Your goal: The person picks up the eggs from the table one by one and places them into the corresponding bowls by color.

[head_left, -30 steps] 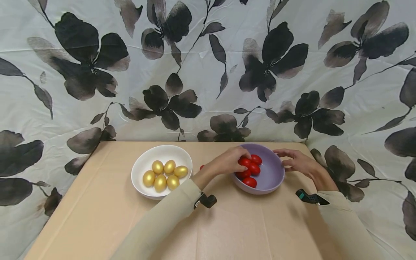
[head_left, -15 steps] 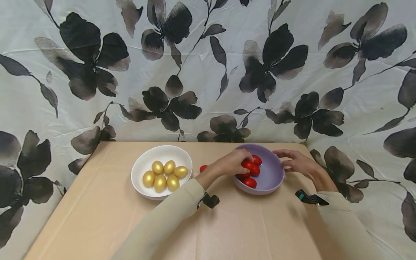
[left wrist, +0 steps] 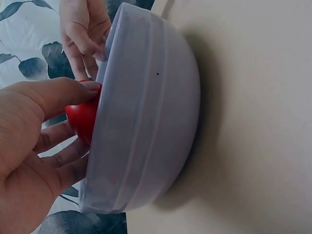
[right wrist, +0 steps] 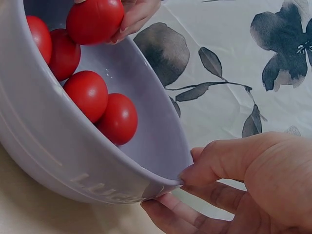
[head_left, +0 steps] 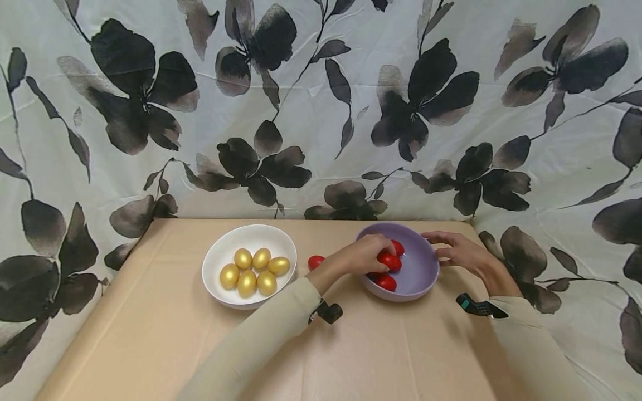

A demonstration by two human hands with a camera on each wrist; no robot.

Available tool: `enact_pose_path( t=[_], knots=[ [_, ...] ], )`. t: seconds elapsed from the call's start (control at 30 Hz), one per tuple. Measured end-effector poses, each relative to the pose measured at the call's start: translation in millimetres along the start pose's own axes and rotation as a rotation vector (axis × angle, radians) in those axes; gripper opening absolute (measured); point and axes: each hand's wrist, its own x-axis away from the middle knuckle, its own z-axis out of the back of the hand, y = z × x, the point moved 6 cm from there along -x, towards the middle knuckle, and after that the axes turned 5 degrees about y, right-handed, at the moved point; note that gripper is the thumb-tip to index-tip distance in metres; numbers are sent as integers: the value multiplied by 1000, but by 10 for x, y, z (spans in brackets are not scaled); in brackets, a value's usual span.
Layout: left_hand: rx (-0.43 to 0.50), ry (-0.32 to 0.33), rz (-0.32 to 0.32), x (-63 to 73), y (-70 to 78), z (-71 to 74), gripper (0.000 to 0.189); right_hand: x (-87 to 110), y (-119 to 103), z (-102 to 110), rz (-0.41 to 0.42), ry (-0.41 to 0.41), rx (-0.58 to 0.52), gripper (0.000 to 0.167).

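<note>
My left hand (head_left: 363, 256) reaches over the left side of a purple bowl (head_left: 421, 267). Its thumb and fingers pinch a glossy red egg (left wrist: 82, 119), seen at the rim in the left wrist view. Several other red eggs (right wrist: 87, 95) lie inside the bowl, below the pinched one in the right wrist view. At the bowl's right side, my right hand (head_left: 463, 255) holds the rim, thumb on the edge and fingers against the outer wall. In the head view, the left fingers partly hide the pinched egg.
A white bowl (head_left: 213, 284) with several golden eggs (head_left: 247, 283) stands left of the purple one. Another red egg (head_left: 315, 262) lies on the table (head_left: 361, 345) between the bowls, partly behind my left forearm. A floral cloth (head_left: 331, 117) hangs behind the table.
My left hand has shifted slightly right over the purple bowl. More of the red egg on the table now shows beside the forearm. The right hand has stayed at the rim.
</note>
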Motion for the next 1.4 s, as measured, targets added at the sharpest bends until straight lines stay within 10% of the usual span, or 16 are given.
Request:
enact_pose_path(
  t=[0.73, 1.4],
  knots=[
    [-86, -80, -74, 27, -6, -29, 33, 39, -68, -116, -18, 45, -2, 57],
    [-60, -132, -75, 396, 81, 44, 43, 392, -153, -340, -58, 93, 0, 59]
  ],
)
